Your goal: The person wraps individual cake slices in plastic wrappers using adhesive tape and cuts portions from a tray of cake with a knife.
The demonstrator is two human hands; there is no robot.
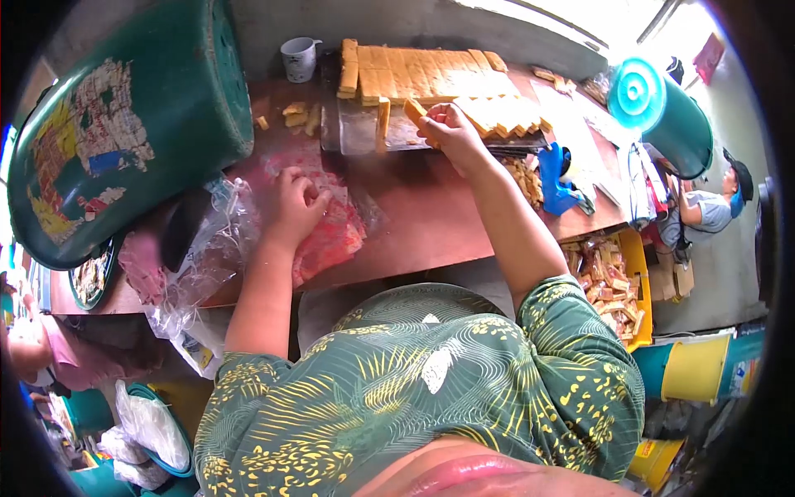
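My right hand (454, 137) pinches a golden-brown cake slice (415, 110) at the front of a metal tray (364, 142). Rows of the same cake (414, 73) fill the tray's far side, and cut pieces with a zigzag edge (505, 116) lie to the right of my hand. One slice (383, 120) stands apart on the tray, left of my fingers. My left hand (296, 209) rests with loosely bent, parted fingers on a pile of red-and-clear plastic wrappers (335, 244); what lies under its fingertips is hidden.
A large green tub (166, 108) tilts over the table's left side, near a white mug (299, 60). Clear plastic (211, 257) hangs over the front edge. At right stand a yellow crate (636, 290) of wrapped pieces and a teal bin (683, 124). A person (708, 207) is beyond.
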